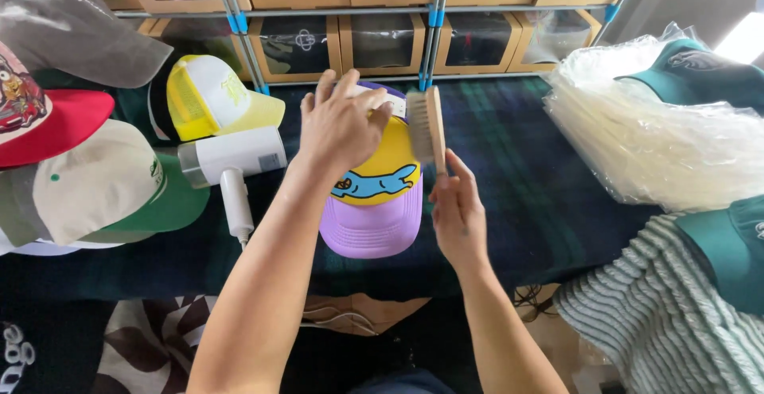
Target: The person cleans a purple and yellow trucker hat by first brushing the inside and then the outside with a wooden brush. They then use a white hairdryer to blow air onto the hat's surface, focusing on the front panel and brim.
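The left hand (341, 127) is resting over the crown of a yellow and lilac trucker cap (376, 195), its grip closed around the top of the cap and pinning it against the counter (517, 179), which is covered in a dark green and blue plaid cloth. The cap is lying in the middle of the counter with its lilac brim pointing toward the person, and a blue cartoon figure is showing on its yellow front panel.

The right hand (456, 215) is holding a wooden brush (428, 127) upright by its lower end, the grip wrapped tight around the wood. The pale bristles are facing left, just beside the right edge of the cap's crown; whether they are touching it cannot be told.

To the left of the cap, a white handheld steamer (231, 163) is lying on its side. Beyond it, a yellow and white mesh cap (211, 95) is sitting near a rack of windowed cardboard boxes (382, 40). Further left, a cream cap with a green brim (103, 183), a red-brimmed cap (40, 119) and a grey cap (72, 28) are overlapping one another. On the right, a stack of clear plastic bags (645, 139) is lying well apart from the hands, with a teal cap (700, 72) resting on top of it.
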